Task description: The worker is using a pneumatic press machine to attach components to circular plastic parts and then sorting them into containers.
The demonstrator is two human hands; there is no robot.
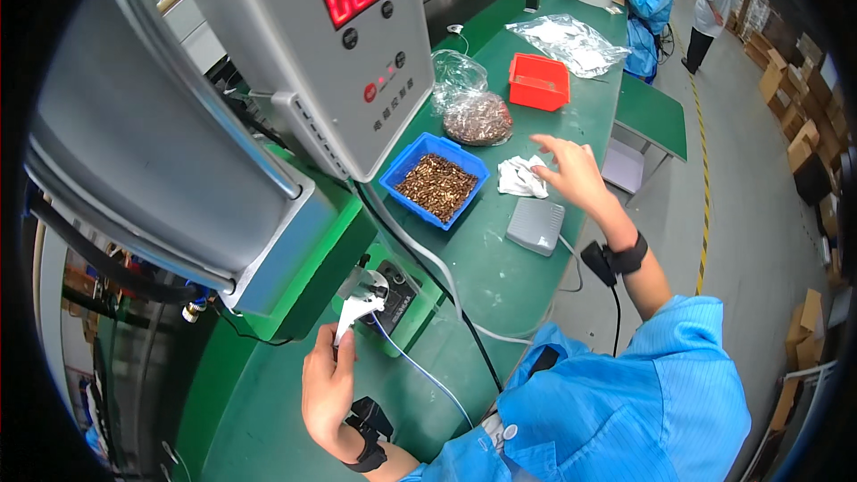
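My left hand (328, 386) pinches the lower end of a white, angled plastic piece (357, 311) between thumb and finger. The upper end of that piece sits at the fixture under the green press head (308, 281); the exact contact there is hidden. My right hand (576, 174) is stretched over the bench with its fingers apart and nothing in them. Just left of its fingertips lies a crumpled white cloth or glove (520, 177). Beyond it, a blue bin (478, 161) holds many small brass-coloured metal parts (437, 186).
A grey foot-pedal-like box (536, 225) with a cable is on the green bench (486, 281). Farther back are a bag of brownish parts (479, 119), a red bin (539, 82) and a bag of white pieces (571, 43). A grey controller (326, 54) stands left. Two people are beyond.
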